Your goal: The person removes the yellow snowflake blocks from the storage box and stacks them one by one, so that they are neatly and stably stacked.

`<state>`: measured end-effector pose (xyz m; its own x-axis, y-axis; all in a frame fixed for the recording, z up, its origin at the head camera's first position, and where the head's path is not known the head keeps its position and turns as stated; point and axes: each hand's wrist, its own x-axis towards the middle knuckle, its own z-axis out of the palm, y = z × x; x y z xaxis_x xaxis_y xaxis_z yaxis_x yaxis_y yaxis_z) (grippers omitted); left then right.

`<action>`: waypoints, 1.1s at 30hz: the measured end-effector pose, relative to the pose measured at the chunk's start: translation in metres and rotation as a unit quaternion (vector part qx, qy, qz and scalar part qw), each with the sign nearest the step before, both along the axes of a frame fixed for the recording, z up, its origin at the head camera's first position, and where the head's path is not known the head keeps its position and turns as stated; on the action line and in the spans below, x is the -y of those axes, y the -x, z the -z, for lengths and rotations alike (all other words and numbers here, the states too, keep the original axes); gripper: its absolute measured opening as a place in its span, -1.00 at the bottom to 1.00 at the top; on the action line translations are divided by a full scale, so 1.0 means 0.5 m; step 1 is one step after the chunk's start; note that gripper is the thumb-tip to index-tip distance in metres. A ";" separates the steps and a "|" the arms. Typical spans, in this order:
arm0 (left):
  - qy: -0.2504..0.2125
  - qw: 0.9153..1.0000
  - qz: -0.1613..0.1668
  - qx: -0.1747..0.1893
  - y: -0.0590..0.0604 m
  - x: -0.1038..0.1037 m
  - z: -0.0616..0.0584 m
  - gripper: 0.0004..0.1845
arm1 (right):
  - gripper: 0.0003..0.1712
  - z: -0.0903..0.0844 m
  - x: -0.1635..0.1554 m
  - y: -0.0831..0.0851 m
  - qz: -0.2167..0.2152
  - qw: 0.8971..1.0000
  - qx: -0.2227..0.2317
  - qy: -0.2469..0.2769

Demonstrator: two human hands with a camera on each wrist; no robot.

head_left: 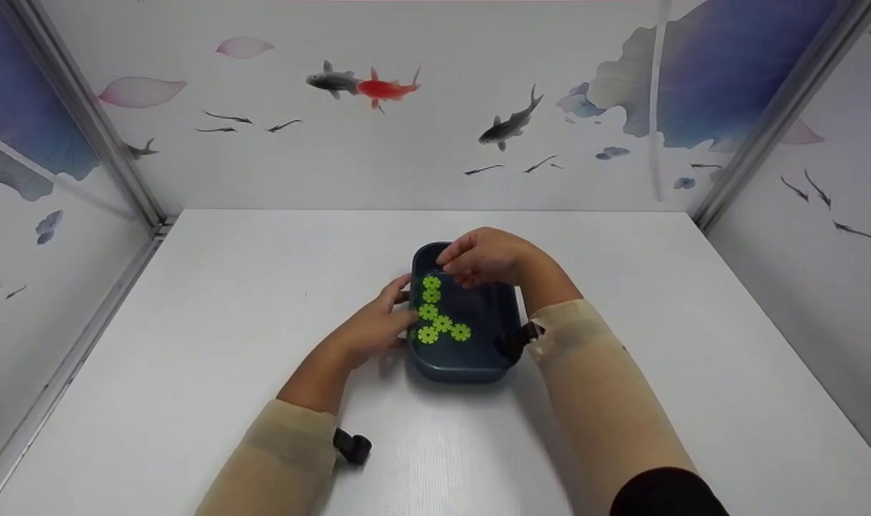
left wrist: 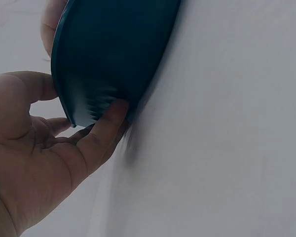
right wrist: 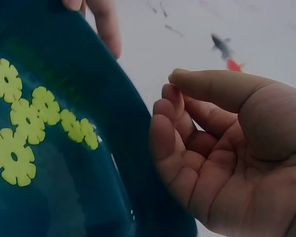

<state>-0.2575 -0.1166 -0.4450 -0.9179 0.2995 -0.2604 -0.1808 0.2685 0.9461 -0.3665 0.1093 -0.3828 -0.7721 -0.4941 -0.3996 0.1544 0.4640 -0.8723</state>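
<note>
A dark blue plastic tub point(head_left: 471, 373) stands on the white table. Several lime-green, notched disc pieces point(right wrist: 14, 157) lie on its floor, mostly toward the left side. My left hand point(head_left: 374, 324) grips the tub's left wall, thumb at the rim and fingers against the outside; the left wrist view shows this hand point(left wrist: 49, 143) on the tub's outer wall point(left wrist: 113, 44). Above the tub's far part hovers my right hand point(head_left: 489, 256), its fingers loosely bent. In the right wrist view, thumb and index tips of the right hand point(right wrist: 222, 138) come close together, with nothing visible between them.
The white table point(head_left: 192, 322) spreads around the tub. A printed panel with fish point(head_left: 385, 88) rises behind it, and side panels stand left and right. Black wrist camera mounts point(head_left: 353, 446) stick out from both sleeves; the right one overlaps the tub's near right corner.
</note>
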 end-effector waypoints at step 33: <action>-0.002 1.000 0.014 -0.010 -0.004 0.003 -0.001 -0.20 | -0.58 0.064 0.029 0.022 -0.238 0.925 -0.049 -0.293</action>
